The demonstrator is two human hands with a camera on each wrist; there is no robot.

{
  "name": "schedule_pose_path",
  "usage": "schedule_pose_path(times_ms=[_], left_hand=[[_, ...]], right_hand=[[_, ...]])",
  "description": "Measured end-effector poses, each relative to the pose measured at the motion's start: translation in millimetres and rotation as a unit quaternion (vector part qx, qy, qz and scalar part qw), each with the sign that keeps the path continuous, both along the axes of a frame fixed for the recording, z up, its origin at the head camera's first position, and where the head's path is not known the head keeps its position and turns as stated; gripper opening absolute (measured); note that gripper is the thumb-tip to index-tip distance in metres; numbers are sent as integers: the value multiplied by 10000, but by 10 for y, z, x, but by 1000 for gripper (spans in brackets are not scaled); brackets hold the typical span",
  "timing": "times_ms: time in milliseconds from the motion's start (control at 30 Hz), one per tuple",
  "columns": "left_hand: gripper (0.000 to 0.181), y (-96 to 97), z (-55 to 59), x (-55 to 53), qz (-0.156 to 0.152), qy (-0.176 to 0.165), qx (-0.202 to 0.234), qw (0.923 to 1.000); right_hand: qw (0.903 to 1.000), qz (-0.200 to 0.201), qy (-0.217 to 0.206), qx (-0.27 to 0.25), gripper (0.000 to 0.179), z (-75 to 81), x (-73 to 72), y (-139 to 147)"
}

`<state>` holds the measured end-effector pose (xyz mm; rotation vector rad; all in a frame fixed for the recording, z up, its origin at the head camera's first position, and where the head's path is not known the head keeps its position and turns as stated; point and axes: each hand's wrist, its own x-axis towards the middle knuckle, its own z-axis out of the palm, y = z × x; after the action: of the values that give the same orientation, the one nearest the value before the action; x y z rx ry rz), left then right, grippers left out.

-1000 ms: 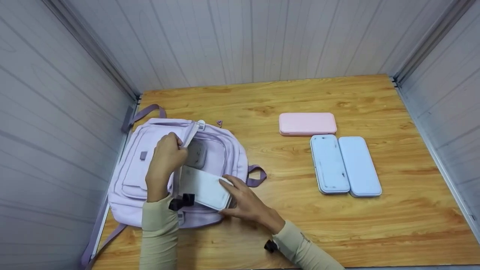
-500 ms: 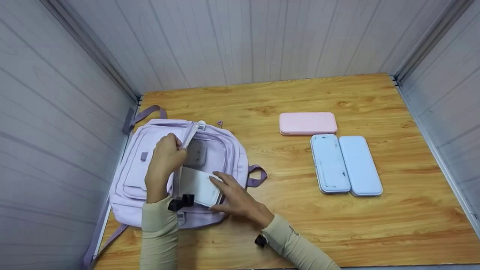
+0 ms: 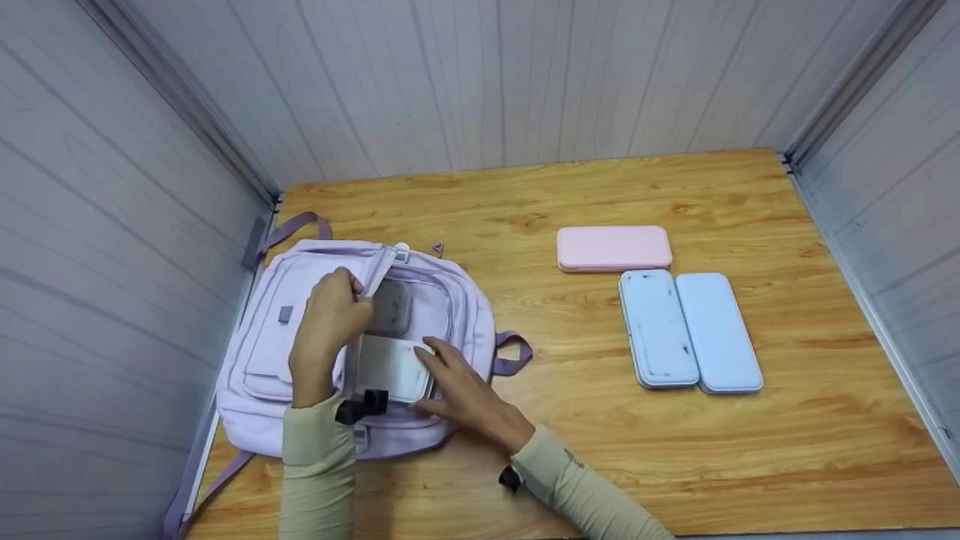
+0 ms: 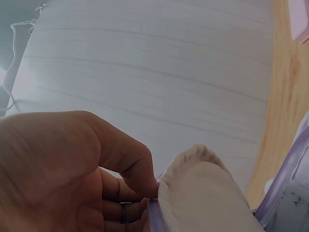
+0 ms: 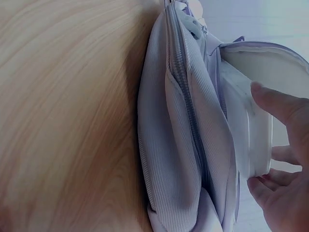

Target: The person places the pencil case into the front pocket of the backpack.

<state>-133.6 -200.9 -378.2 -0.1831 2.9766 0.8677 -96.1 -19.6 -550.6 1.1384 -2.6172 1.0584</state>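
A lilac backpack (image 3: 259, 345) lies on the table at left with its main pocket unzipped. My left hand (image 3: 330, 322) pinches the edge of its front flap (image 4: 198, 193) and holds it raised. With thumb and fingers, my right hand (image 3: 469, 397) grips the outer end of a white pencil case (image 3: 390, 367), whose far end is hidden behind the flap inside the pocket. Deeper in the pocket, beside the white case, lies a greyish pencil case (image 3: 394, 307). In the right wrist view the white case's end stands out past the pocket's zipper edge (image 5: 224, 101).
To the right on the wooden table (image 3: 540, 450) lie a pink pencil case (image 3: 615, 247) and two light blue ones side by side, one scuffed (image 3: 660, 330), one plain (image 3: 720, 330). Panel walls (image 3: 480, 82) enclose the back and sides. A purple strap loop (image 3: 514, 367) juts from the bag.
My right hand has moved left, pushing the white pencil case further into the backpack and levelling it out. The left hand stays on the flap.
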Motion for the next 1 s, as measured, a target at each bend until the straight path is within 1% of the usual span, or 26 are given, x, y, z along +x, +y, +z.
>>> schedule_pose_path(times_ms=[133,267,400,533,600,667,833,1000], left_hand=[[15,-6,-1,4,-8,23,-2,10000],[15,-15,-5,12,-6,2,-9,10000],[16,-21,-12,20,-21,41,-12,10000],[15,-23,-15,21,-62,156,-9,9999],[15,-25,-15,19,-66,183,0,9998],[15,-27,-13,20,-58,175,11,9998],[15,-27,-12,19,-34,105,20,9999],[15,-16,-15,18,-30,124,23,9999]], right_hand=[[10000,-20,38,31,78,-14,-3,-65],[9999,-102,-31,86,77,-25,9,-118],[9995,-273,-151,18,75,-25,52,-146],[9986,-521,-84,-60,72,-10,98,-163],[9979,-627,-104,-131,68,-5,115,-168],[9973,-656,-224,-250,62,0,131,-171],[9948,-511,-671,-570,51,4,177,-173],[9891,-402,-998,-1001,42,-11,188,-197]])
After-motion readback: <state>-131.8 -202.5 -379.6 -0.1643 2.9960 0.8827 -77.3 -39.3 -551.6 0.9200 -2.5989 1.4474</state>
